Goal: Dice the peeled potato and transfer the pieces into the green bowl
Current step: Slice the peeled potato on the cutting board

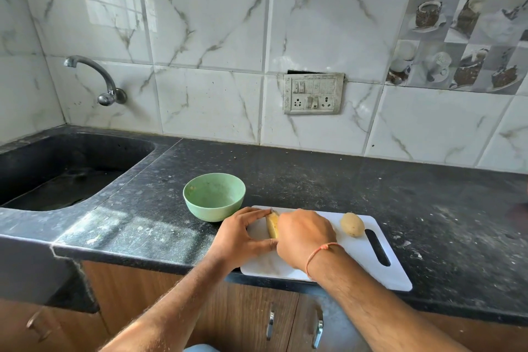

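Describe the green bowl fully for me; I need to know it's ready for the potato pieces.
The green bowl is a small round bowl in pale green, plastic by its look, standing upright with its mouth open. Its inside holds no potato pieces, only a few faint specks and smears. It sits on the dark counter, just left of the white board's far corner, between the board and the sink. No hand touches it; the left hand lies just in front of it.

On the white cutting board [360, 260] at the counter's [314, 180] front edge, the left hand [243, 237] holds the peeled potato [272, 226] between forefinger and thumb, while the right hand [304, 234] curls over it, hiding any knife. 1 unpeeled potato [352, 224] lies near the board's far right corner. The green bowl [214, 196] stands just beyond its far left corner.
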`<state>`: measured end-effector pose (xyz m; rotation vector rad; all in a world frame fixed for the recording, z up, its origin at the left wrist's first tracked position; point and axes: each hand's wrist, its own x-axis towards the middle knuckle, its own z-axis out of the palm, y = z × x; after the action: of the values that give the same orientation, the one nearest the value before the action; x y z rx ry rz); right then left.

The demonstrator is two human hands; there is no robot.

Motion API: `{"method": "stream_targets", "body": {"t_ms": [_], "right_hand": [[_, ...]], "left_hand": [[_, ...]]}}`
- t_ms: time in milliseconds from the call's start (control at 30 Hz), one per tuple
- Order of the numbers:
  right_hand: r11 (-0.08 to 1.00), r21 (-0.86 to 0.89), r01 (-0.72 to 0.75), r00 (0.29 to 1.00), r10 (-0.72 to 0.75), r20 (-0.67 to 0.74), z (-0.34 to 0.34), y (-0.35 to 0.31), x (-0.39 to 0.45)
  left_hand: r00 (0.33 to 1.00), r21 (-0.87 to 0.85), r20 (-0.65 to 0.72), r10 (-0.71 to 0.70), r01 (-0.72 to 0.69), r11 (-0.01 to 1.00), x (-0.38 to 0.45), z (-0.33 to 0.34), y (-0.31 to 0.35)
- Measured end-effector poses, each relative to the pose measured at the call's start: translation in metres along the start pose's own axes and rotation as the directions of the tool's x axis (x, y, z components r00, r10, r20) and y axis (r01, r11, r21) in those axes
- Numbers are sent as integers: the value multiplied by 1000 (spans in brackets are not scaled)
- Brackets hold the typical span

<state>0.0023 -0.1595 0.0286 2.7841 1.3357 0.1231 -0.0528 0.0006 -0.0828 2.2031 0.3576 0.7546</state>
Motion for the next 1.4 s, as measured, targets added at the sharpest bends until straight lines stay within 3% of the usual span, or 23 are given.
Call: {"method": "stream_targets", "body": {"t_ms": [500, 700, 933, 1167, 1400], "right_hand": [[995, 95, 10, 999, -14, 31, 13, 10, -10], [996, 65, 60, 998, -57, -36, 29, 17, -52], [985, 171, 35, 997, -22, -78, 33, 11, -42], [990, 139, 3, 999, 2, -32, 46, 12, -60], [986, 166, -24, 997, 37, -74, 49, 7, -45]], "left_hand": [[1000, 6, -12, -12, 12, 1000, -1, 0, 1], [1000, 4, 1, -7, 7, 1000, 0, 0, -3], [1000, -1, 15, -27, 27, 1000, -1, -1, -2], [999, -22, 21, -34, 34, 999, 1, -1, -3], [998, -25, 25, -50, 50, 998, 1, -2, -4]]}}
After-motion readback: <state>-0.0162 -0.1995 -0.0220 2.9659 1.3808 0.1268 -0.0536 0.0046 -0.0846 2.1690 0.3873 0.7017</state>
